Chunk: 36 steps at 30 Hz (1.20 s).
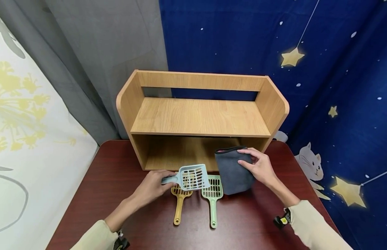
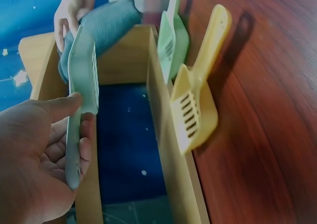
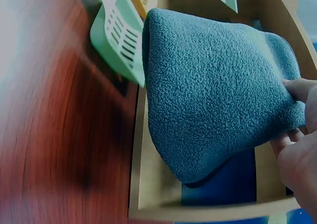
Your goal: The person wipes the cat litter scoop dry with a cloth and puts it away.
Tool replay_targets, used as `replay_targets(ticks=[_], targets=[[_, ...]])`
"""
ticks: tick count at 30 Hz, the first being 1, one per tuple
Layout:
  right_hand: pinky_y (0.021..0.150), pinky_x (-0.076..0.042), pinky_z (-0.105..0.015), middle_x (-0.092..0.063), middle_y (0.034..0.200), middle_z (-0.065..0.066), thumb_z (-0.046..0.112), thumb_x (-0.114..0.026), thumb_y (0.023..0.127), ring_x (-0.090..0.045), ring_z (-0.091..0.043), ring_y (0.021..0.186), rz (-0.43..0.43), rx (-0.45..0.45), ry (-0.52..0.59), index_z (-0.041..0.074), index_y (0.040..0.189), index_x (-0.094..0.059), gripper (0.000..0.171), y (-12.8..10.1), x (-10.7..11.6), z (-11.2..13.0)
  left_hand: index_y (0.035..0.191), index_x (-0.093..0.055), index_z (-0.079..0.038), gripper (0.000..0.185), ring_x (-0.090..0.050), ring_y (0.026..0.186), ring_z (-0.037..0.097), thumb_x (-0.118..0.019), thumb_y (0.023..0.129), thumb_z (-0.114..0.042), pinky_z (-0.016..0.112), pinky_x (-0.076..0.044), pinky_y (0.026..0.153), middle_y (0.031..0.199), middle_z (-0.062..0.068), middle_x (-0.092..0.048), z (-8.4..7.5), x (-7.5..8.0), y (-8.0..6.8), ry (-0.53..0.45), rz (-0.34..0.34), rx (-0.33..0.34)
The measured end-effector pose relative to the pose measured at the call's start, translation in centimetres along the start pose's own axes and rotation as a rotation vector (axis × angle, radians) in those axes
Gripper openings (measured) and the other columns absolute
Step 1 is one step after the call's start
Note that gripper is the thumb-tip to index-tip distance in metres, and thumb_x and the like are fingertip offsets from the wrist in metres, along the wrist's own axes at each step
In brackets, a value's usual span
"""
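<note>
While the left hand (image 1: 153,187) gripped the handle of a pale blue slotted scoop (image 1: 193,177), its fingers curled round the grip and its thumb laid along the top, the scoop was held just above the dark red surface (image 1: 96,194), with its slotted head over the head of a yellow scoop (image 1: 180,201). From the left wrist view the same scoop (image 2: 81,90) stood edge-on in that hand (image 2: 34,154), and the yellow scoop (image 2: 198,95) and a green scoop (image 2: 173,40) lay on the surface beyond it.

The right hand (image 1: 259,166) held a folded grey-blue fleece cloth (image 1: 232,170), fingers spread over its upper right side and pinching its edge; a thin pink line showed at the cloth's top fold. The cloth was in front of the open lower compartment of a wooden shelf unit (image 1: 199,118), and its lower left edge was just beside the green scoop (image 1: 213,194). In the right wrist view the cloth (image 3: 218,90) hung from the fingers (image 3: 297,92) over the shelf's front edge.

Both the yellow and green scoops lay flat, handles pointing toward the person, side by side.
</note>
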State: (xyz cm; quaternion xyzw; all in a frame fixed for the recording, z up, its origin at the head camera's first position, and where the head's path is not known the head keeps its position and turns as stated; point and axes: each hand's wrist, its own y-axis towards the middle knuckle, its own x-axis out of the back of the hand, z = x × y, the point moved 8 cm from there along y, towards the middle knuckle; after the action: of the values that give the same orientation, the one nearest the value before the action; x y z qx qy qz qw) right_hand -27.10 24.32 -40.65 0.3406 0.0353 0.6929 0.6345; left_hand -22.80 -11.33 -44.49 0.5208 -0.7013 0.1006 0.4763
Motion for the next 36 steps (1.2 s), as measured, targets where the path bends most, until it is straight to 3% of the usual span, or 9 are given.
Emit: replay_targets(ticks=[4, 11, 18, 26, 36], targets=[[0.076, -0.053, -0.015, -0.073, 0.114, -0.021, -0.014, -0.082, 0.083, -0.065, -0.012, 0.092, -0.028, -0.001, 0.037, -0.006, 0.117, -0.076, 0.036, 0.3, -1.0, 1.5, 0.114, -0.080, -0.004, 0.029, -0.064, 0.082, 0.004, -0.088, 0.087, -0.012, 0.024, -0.053, 0.069, 0.106, 0.003, -0.080, -1.4, -0.7, 0.6, -0.050, 0.034, -0.041], [0.080, -0.055, -0.014, -0.072, 0.117, -0.023, -0.014, -0.082, 0.083, -0.065, -0.007, 0.098, -0.051, -0.008, 0.098, -0.005, 0.119, -0.076, 0.038, 0.6, -3.6, -0.5, 0.113, -0.080, -0.005, 0.027, -0.063, 0.080, 0.004, -0.087, 0.088, -0.012, 0.023, -0.054, 0.069, 0.101, 0.000, -0.079, -2.9, -1.6, 1.3, -0.091, 0.066, -0.086], [0.077, -0.048, -0.015, -0.073, 0.110, -0.019, -0.008, -0.082, 0.086, -0.053, -0.012, 0.090, 0.038, 0.025, 0.205, -0.001, 0.117, -0.078, 0.033, 1.1, -6.0, -0.3, 0.113, -0.079, -0.003, 0.026, -0.064, 0.081, 0.004, -0.086, 0.089, -0.010, 0.022, -0.054, 0.070, 0.101, 0.002, -0.079, -3.5, -2.4, 1.9, -0.108, 0.084, -0.118], [0.080, -0.050, -0.017, -0.074, 0.108, -0.016, -0.010, -0.083, 0.085, -0.060, -0.011, 0.092, 0.074, 0.053, 0.184, 0.001, 0.114, -0.079, 0.032, 1.9, -6.8, 0.1, 0.115, -0.079, -0.002, 0.028, -0.063, 0.081, 0.004, -0.086, 0.089, -0.011, 0.023, -0.054, 0.070, 0.101, 0.002, -0.079, -4.0, -2.4, 2.1, -0.106, 0.085, -0.133], [0.075, -0.046, -0.032, -0.073, 0.104, -0.018, -0.012, -0.081, 0.084, -0.060, -0.026, 0.091, 0.213, 0.117, 0.138, -0.004, 0.113, -0.078, 0.030, 2.2, -7.7, 4.6, 0.116, -0.079, -0.003, 0.027, -0.072, 0.093, 0.009, -0.084, 0.091, -0.011, 0.024, -0.059, 0.078, 0.108, 0.006, -0.080, -4.9, -3.2, 2.2, -0.129, 0.120, -0.168]])
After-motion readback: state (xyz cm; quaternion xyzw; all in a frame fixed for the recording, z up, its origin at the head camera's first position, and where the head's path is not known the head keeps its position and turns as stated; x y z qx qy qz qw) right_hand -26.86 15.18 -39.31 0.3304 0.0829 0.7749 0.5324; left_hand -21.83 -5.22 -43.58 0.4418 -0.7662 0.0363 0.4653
